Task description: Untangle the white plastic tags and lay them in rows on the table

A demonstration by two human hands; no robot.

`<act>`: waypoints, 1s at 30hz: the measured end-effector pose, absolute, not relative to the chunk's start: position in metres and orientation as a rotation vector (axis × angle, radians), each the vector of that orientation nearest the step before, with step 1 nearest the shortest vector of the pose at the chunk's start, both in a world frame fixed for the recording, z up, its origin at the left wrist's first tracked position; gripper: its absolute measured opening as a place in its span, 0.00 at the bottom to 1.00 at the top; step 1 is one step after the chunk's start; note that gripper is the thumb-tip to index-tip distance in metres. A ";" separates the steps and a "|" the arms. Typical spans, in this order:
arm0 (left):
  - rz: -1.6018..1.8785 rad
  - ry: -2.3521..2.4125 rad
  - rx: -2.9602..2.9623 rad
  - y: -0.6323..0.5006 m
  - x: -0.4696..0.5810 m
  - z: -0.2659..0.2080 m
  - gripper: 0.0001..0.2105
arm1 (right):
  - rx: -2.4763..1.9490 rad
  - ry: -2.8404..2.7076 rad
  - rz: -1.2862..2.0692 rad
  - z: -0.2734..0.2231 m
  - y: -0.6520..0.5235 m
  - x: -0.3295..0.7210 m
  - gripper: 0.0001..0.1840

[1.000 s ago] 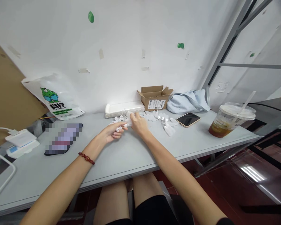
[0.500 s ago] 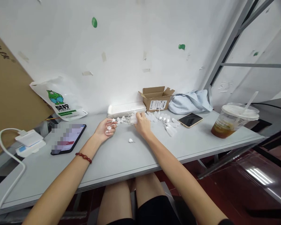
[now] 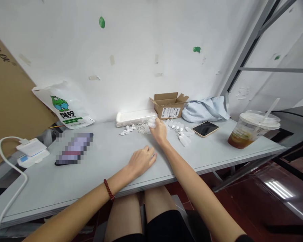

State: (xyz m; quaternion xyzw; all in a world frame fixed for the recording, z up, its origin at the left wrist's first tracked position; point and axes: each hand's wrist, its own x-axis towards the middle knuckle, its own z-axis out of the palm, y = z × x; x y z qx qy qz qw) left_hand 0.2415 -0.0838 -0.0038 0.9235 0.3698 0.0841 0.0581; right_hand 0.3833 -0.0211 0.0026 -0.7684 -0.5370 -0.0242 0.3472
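Observation:
My right hand [image 3: 159, 131] is closed around a few translucent white plastic pieces [image 3: 152, 123] at the middle of the grey table. Just left of it lies a tangle of thin white cords [image 3: 142, 128]. Small white cap-like pieces [image 3: 127, 129] form a loose cluster farther left. To the right are several more translucent elongated pieces [image 3: 184, 139]. My left hand [image 3: 142, 161] rests palm down near the table's front edge, its fingers curled toward the tabletop. Whatever lies under those fingers is hidden.
White foam trays [image 3: 135, 118] lie stacked against the wall, beside an open cardboard box [image 3: 170, 109]. A phone [image 3: 205, 129], a blue cloth bag [image 3: 204, 110] and a drink cup [image 3: 252, 129] stand right. Leftward are another phone [image 3: 74, 148], a plastic bag [image 3: 65, 107] and a white charger [image 3: 32, 153].
My left hand has left the small white caps and come right and nearer, over where a single white piece lay. My right hand has shifted slightly right with the translucent pieces.

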 end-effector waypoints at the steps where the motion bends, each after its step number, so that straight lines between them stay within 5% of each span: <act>1: 0.180 1.135 2.860 -0.083 0.243 -0.005 0.13 | -1.990 -1.388 -0.059 0.002 -0.021 0.383 0.14; 4: 0.153 1.253 2.885 -0.059 0.234 -0.003 0.12 | -1.975 -1.368 -0.057 0.003 -0.020 0.384 0.13; 10: 0.702 1.781 2.579 0.025 0.196 0.001 0.13 | -1.978 -1.376 -0.034 0.004 -0.019 0.382 0.13; 30: 0.867 1.320 2.821 0.074 0.197 -0.015 0.11 | -1.961 -1.430 -0.015 0.004 -0.020 0.379 0.14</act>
